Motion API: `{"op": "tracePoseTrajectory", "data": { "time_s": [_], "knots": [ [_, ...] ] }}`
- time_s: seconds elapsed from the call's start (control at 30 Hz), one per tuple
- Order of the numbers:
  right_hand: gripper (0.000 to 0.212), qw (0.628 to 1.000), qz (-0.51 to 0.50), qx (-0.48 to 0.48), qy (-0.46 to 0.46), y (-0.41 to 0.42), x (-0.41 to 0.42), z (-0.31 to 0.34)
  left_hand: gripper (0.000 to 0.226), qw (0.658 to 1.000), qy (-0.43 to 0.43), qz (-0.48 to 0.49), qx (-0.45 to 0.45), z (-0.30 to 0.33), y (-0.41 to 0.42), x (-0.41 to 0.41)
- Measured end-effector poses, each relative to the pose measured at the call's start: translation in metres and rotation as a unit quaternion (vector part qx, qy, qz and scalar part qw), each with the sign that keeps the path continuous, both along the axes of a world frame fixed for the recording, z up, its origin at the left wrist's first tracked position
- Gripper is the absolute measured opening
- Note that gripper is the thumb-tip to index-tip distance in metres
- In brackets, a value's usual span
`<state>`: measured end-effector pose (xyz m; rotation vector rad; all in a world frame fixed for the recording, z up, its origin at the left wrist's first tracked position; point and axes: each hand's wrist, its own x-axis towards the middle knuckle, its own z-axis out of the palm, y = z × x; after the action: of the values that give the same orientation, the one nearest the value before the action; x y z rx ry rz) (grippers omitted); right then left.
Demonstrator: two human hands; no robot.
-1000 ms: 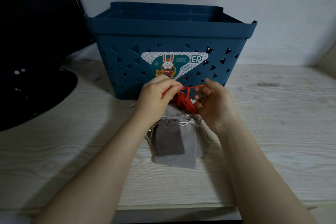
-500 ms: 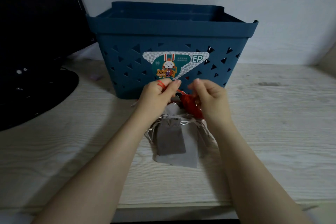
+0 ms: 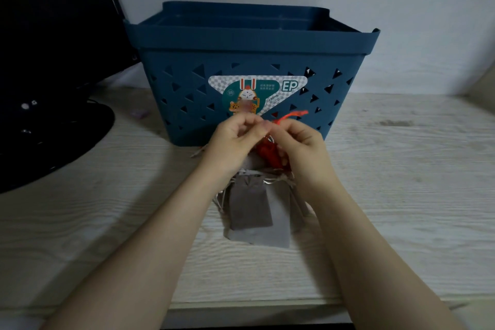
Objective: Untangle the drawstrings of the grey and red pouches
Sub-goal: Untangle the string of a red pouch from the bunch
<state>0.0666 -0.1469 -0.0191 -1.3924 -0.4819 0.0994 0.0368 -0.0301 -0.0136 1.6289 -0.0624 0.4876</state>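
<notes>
**Both hands pinch at the red cord in front of the basket**

The left hand [image 3: 235, 139] and right hand [image 3: 300, 144] meet fingertip to fingertip just before the basket [image 3: 249, 43]; both have fingers curled, pinching the red cord [image 3: 290, 116], a loop of which sticks up and to the right above the right hand; the red pouch [image 3: 269, 154] hangs between the palms, mostly hidden by them; the exact grip of the left fingers is blurred. Below the wrists the grey pouches [image 3: 257, 211] lie flat on the table [image 3: 401, 195], a darker one overlapping a lighter one, their pale cords [image 3: 257, 175] bunched at the top under the hands. The basket, blue with triangular holes and a rabbit sticker [image 3: 254, 94], stands close behind and blocks the view beyond; a dark monitor [image 3: 53, 35] with its round stand [image 3: 53, 136] fills the left side; a wall [image 3: 401, 8] rises behind.
</notes>
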Motion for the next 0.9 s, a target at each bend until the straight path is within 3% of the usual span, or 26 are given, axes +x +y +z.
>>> {"op": "tracePoseTrajectory", "data": {
  "time_s": [0.13, 0.2, 0.27, 0.4, 0.47, 0.6, 0.77, 0.9],
  "knots": [
    [0.022, 0.992, 0.017, 0.082, 0.099, 0.000, -0.001, 0.002, 0.009, 0.991, 0.000, -0.008, 0.132, -0.012, 0.002, 0.003],
    [0.021, 0.988, 0.026, 0.099, 0.114, 0.000, 0.000, 0.003, 0.007, 0.989, -0.009, -0.012, 0.149, -0.014, 0.000, 0.004],
    [0.023, 0.989, 0.009, 0.093, 0.113, 0.000, 0.003, 0.002, 0.016, 0.993, -0.024, -0.017, 0.114, -0.011, -0.003, 0.002],
    [0.025, 0.984, 0.009, 0.120, 0.131, -0.002, 0.006, 0.002, 0.019, 0.993, 0.021, -0.087, -0.073, 0.000, -0.003, -0.003],
    [0.023, 0.988, 0.024, 0.107, 0.109, -0.004, 0.003, 0.005, 0.020, 0.989, 0.033, -0.096, -0.105, 0.001, -0.002, -0.002],
    [0.022, 0.999, -0.013, 0.042, 0.000, 0.000, -0.002, 0.005, 0.033, 0.987, 0.091, 0.009, -0.133, -0.006, 0.000, 0.006],
    [0.023, 0.966, -0.116, -0.087, -0.214, 0.002, 0.000, -0.007, 0.043, 0.993, 0.092, 0.070, -0.009, -0.008, 0.003, 0.006],
    [0.030, 0.964, -0.081, -0.117, -0.226, 0.004, 0.005, -0.013, 0.024, 0.979, 0.061, 0.039, 0.189, -0.006, -0.001, 0.000]
  ]
}}
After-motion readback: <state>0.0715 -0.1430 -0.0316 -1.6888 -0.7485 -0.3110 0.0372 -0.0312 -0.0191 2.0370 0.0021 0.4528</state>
